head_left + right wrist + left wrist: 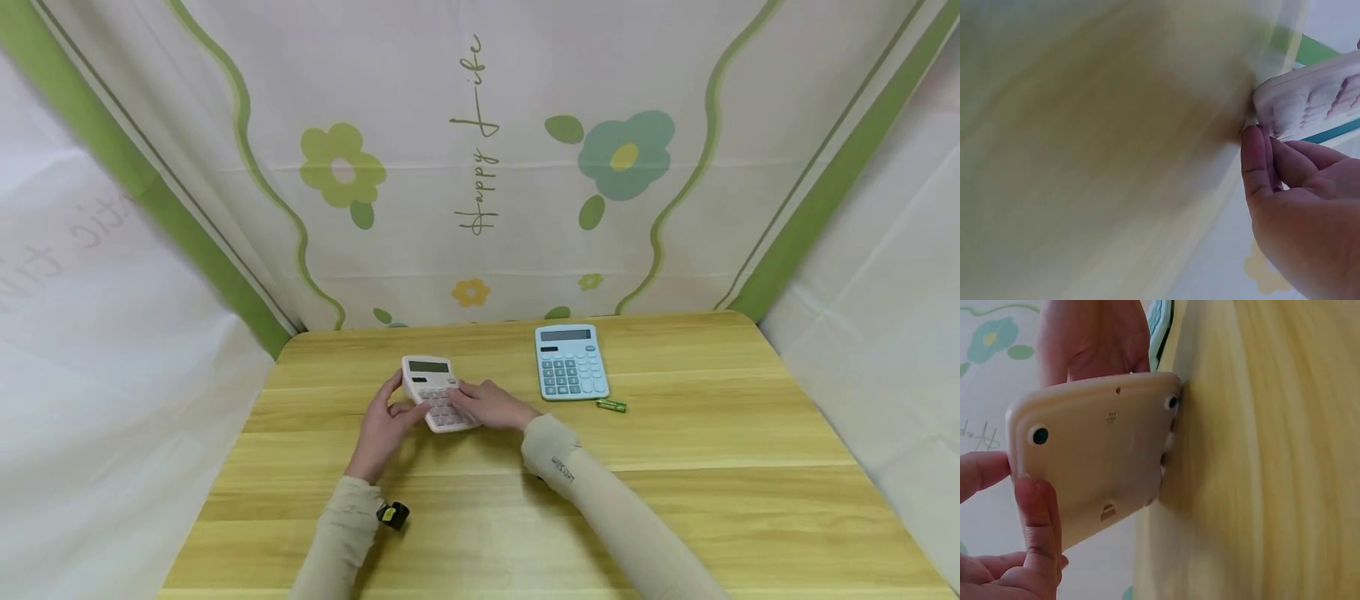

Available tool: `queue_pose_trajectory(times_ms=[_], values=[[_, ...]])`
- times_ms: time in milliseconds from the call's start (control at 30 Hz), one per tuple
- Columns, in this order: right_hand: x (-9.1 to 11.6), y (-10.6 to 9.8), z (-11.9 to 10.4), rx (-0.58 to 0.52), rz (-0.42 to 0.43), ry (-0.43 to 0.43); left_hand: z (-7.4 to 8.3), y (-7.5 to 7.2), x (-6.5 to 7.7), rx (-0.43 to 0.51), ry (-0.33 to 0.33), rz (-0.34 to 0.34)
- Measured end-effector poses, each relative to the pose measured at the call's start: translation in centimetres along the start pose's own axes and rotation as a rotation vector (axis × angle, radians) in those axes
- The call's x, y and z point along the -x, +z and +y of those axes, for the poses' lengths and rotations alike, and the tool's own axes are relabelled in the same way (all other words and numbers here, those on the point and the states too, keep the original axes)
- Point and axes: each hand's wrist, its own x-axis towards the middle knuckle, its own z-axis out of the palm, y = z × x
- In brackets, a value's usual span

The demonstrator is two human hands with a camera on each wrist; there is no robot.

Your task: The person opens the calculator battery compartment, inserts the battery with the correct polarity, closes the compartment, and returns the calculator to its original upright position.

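A pale pink calculator [430,375] is tilted up off the table, its keys and display facing upward. My left hand [381,431] grips its left side, thumb over the front and fingers against the back. The calculator's underside [1091,456], in the left wrist view, has dark round feet and a small latch notch. At the opposite side my right hand [495,406] holds the right edge, its fingers overlapping the keys. The right wrist view has the right hand's curled fingers [1254,159] right at a corner of the calculator.
A light blue calculator [572,362] lies face up toward the back of the wooden table [712,467]. Close to its lower right corner is a small green battery [611,406]. A printed white curtain [420,75] hangs behind the table, with white cloth on both sides.
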Motion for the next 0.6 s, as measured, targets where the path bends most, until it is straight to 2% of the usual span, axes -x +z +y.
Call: queue_pose_trajectory(times_ms=[233, 600], values=[[0.0, 0.0, -0.2, -0.065, 0.003, 0.017, 0.8, 0.7, -0.3, 0.027, 0.033, -0.019], [0.4, -0.5, -0.5, -0.141, -0.023, -0.035, 0.6, 1.3, -0.9, 0.039, 0.075, -0.030]])
